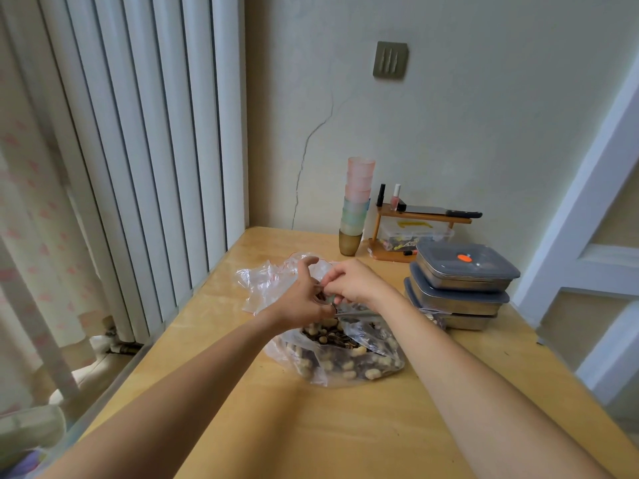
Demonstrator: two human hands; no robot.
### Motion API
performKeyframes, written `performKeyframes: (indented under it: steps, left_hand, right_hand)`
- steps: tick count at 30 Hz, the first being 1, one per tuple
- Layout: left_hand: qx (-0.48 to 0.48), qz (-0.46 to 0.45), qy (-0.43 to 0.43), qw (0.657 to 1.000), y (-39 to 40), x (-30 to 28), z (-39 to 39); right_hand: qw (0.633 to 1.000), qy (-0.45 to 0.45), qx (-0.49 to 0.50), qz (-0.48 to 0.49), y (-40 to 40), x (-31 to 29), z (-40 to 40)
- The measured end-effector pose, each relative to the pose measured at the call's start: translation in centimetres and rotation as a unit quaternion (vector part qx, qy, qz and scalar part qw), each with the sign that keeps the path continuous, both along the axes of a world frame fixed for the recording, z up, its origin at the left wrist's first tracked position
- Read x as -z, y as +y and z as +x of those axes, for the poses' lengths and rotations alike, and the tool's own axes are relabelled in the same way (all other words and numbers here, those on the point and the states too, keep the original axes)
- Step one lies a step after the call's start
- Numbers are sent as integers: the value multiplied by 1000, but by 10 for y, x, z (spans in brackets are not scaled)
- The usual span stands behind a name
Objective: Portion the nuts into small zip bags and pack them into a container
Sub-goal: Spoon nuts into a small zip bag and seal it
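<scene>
A large clear plastic bag of nuts (349, 357), peanuts mixed with dark seeds, lies open on the wooden table (311, 426). Just above its mouth my left hand (304, 299) and my right hand (352, 285) meet, both pinching a small zip bag (332, 300) that is mostly hidden between the fingers. Behind the hands lies a heap of empty small zip bags (266, 281) with red-lined tops. A stack of three lidded metal containers (460, 285) stands to the right of the nut bag.
A tower of pastel plastic cups (358, 202) stands at the back by the wall. Beside it a small wooden shelf (415, 233) carries nail polish bottles, a phone and a clear box. A radiator runs along the table's left edge.
</scene>
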State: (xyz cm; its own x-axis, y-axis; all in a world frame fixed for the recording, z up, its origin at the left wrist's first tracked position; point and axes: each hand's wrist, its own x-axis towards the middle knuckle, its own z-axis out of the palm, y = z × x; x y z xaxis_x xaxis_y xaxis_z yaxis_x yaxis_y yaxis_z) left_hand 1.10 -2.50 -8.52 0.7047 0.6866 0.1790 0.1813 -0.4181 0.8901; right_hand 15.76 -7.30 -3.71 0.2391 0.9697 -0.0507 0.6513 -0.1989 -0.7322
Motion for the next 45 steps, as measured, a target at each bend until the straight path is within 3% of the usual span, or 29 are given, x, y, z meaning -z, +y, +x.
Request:
performKeyframes:
  steps: [6,16,20,26,29,34,38,45]
  left_hand:
    - [-5,-18,-1,1000,8,-1,-11]
    - [-116,109,17,987,18,5,-13]
    - [-127,71,3,989,20,8,-13]
    - [-98,-36,-8,994,16,6,-13]
    - [-109,-28,-5,994,15,5,-12]
    - [-109,-97,-86,986,6,-4,-3]
    - [-77,-133,-82,985,-12,-3,13]
    - [-67,1,-22,998,-49,5,59]
  right_hand:
    - [992,-116,-38,31,-3,-10,0]
    - [992,-102,-68,5,-7,-4,4]
    - [994,-83,-76,-17,-8,0,9]
    - [988,-140,-62,36,-10,7,13]
    - [984,-165,-57,41,-11,6,11]
    - [996,-16,-77,31,-19,6,20]
    - [998,11,-64,13,-37,9,36]
    - [996,73,49,28,-87,25,87]
